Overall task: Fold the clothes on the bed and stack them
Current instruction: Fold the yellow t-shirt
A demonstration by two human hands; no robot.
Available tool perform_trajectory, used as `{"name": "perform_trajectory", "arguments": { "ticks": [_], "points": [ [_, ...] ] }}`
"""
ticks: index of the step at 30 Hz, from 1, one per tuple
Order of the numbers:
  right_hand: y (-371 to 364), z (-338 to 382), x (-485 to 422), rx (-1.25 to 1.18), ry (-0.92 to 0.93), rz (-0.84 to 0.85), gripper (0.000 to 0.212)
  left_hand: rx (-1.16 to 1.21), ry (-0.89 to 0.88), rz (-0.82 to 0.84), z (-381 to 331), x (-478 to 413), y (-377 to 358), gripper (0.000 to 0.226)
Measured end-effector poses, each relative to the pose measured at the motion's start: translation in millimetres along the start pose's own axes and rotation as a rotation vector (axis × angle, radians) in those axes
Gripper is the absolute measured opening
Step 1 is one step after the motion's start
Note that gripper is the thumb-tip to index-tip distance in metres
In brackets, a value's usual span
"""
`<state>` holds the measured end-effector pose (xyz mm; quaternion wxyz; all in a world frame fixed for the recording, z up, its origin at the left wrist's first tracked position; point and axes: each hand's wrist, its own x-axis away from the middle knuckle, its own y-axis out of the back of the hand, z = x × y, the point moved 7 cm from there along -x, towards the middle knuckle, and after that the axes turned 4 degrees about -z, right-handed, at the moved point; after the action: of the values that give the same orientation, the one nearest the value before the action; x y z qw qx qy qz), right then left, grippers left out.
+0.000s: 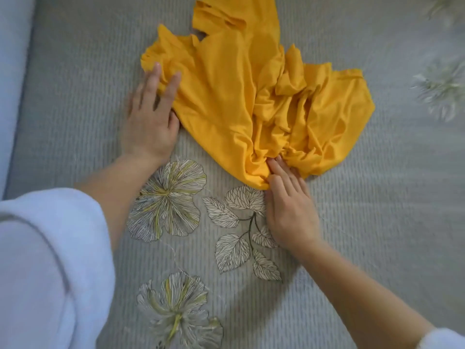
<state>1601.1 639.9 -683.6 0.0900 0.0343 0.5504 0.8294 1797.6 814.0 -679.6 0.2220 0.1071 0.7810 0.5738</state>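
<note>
Garment: yellow, crumpled, lay under both sets of fingertips on bedspread.
Left hand: fingers straight, spread, pressed its edge.
Right hand: fingers straight, together, touched hem.

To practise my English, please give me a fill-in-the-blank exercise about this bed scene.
1. The garment on the bed cover is ____ in colour.
2. The left hand and the right hand touch it, but it is not yet ____.
3. The bed cover is printed with leaves and ____.
Missing words: yellow; folded; flowers.
</note>
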Motion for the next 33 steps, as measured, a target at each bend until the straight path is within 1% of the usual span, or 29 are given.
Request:
{"name": "perform_trajectory", "arguments": {
  "ticks": [1,2,3,5,6,7,9,11,13,15,17,19,21,24,27,30,33],
  "points": [
    [0.4,0.4,-0.3,0.005,0.005,-0.005,0.031,-0.017,-0.127,0.005,-10.1,-1.1,-0.9,0.055],
    [0.4,0.7,1.4,0.014,0.008,-0.016,0.029,-0.023,-0.192,0.022,-15.7,-2.5,-3.0,0.053],
    [0.3,0.7,3.3,0.020,0.011,-0.028,0.028,-0.014,-0.196,0.052,-17.9,-3.2,-6.2,0.051],
    [0.4,0.1,5.1,0.011,0.019,-0.037,0.030,0.052,-0.083,0.105,-18.7,1.0,-12.8,0.046],
    [0.4,-0.4,3.3,0.001,0.015,-0.032,0.031,0.082,-0.027,0.103,-24.0,6.2,-12.8,0.043],
    [-0.1,-0.7,0.1,-0.013,0.007,-0.023,0.032,0.082,-0.008,0.085,-33.7,13.3,-9.8,0.036],
    [0.9,1.4,5.2,-0.045,0.000,-0.005,0.034,0.025,-0.049,0.065,-60.7,41.3,-0.1,0.023],
    [5.8,0.3,33.4,-0.063,0.006,0.000,0.034,-0.025,-0.112,0.103,-83.1,77.5,8.8,0.018],
    [11.9,-2.8,90.2,-0.067,-0.004,0.041,0.035,-0.072,-0.149,0.199,-96.3,125.7,19.8,0.018],
    [20.1,-5.3,157.1,-0.043,-0.020,0.139,0.036,-0.125,-0.118,0.319,-105.3,187.6,35.3,0.020],
    [28.7,-5.5,216.7,-0.037,-0.053,0.258,0.033,-0.154,-0.039,0.436,-117.8,266.0,52.2,0.022],
    [39.0,-3.9,274.2,-0.023,-0.085,0.370,0.033,-0.117,0.066,0.532,-136.3,354.4,67.9,0.023],
    [50.0,-4.6,340.8,0.004,-0.110,0.459,0.036,-0.065,0.131,0.579,-160.5,437.3,80.0,0.023],
    [56.1,-14.6,447.0,0.054,-0.095,0.565,0.036,0.063,0.216,0.562,-198.8,524.1,90.5,0.023],
    [58.5,-21.3,525.7,0.088,-0.048,0.575,0.035,0.125,0.251,0.569,-231.5,570.8,94.2,0.020],
    [56.1,-21.0,549.6,0.108,-0.006,0.535,0.033,0.153,0.299,0.523,-233.6,577.0,93.3,0.019],
    [49.7,-21.8,550.1,0.119,0.003,0.473,0.032,0.069,0.285,0.460,-228.9,567.3,90.3,0.020]
  ]
}}
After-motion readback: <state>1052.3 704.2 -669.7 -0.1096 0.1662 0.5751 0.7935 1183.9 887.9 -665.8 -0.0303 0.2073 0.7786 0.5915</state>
